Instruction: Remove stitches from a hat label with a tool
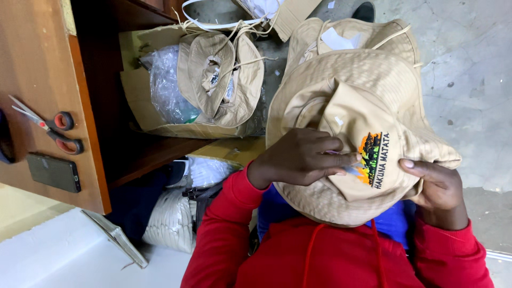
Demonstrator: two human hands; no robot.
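While the left hand (pixel 301 157) pinches a small pale tool (pixel 352 169) against the embroidered patch (pixel 373 159), the beige bucket hat (pixel 352 106) lies across the person's lap. The right hand (pixel 440 192) clamps the hat's brim from the right, thumb on top. More hats (pixel 221 80) lie farther off in a cardboard box (pixel 133 85); scissors (pixel 53 128) rest on the tabletop (pixel 32 64) at left.

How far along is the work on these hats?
In hand: the right hand grips one tan hat while the left hand works a thin tool at its stitched badge. Possibly done: more hats lie in the cardboard box. Left: I cannot tell which hats are finished.
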